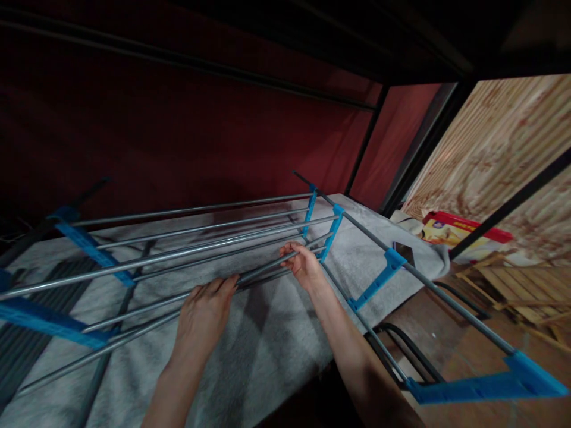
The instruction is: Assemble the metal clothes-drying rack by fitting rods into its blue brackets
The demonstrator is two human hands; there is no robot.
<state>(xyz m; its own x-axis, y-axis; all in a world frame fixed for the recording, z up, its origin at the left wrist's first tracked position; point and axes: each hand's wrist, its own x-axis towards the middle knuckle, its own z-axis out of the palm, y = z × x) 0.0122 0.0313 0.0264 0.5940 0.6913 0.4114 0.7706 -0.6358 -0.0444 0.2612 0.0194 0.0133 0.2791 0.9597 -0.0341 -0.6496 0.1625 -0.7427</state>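
Observation:
A rack of grey metal tubes joined by blue plastic brackets lies across the grey fleecy cloth point(267, 351). My left hand point(206, 314) is closed over a grey metal tube point(261, 271) in the lower tier, knuckles up. Farther right along that tube, my right hand point(303, 265) grips it between thumb and fingers, close to a blue bracket point(331, 236). Above my hands, a thicker tube point(223, 242) spans from the left brackets to the right side. Another blue bracket point(91, 244) holds tube ends at the left. My left palm is hidden.
Several loose dark tubes point(56, 291) lie at the left. Two blue brackets point(379, 279) stick out from the right-hand frame. A black metal post point(368, 139) rises behind. Beyond the cloth's right edge are a red-and-yellow package point(466, 230), slatted wood point(517, 288) and a curved black tube frame point(413, 345).

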